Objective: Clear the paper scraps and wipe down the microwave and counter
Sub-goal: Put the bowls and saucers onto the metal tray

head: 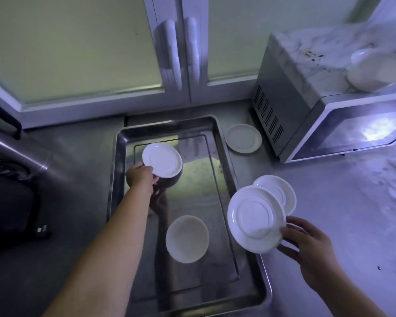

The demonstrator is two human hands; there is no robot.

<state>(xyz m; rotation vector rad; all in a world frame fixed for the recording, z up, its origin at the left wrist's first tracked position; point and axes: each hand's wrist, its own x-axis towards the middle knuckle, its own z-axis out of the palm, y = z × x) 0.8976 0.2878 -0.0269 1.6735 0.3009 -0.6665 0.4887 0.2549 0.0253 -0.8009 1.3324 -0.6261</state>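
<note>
My left hand grips the near edge of a white saucer held over the far part of a steel tray. My right hand holds a tilted white saucer by its rim at the tray's right edge. A second saucer shows just behind it; whether the hand holds it too is unclear. The microwave stands at the back right on the grey counter, with dark specks on its marbled top.
A white saucer lies in the near part of the tray. A further saucer sits on the counter between tray and microwave. White bowls rest on the microwave top. Cabinet doors rise behind; a dark appliance is at left.
</note>
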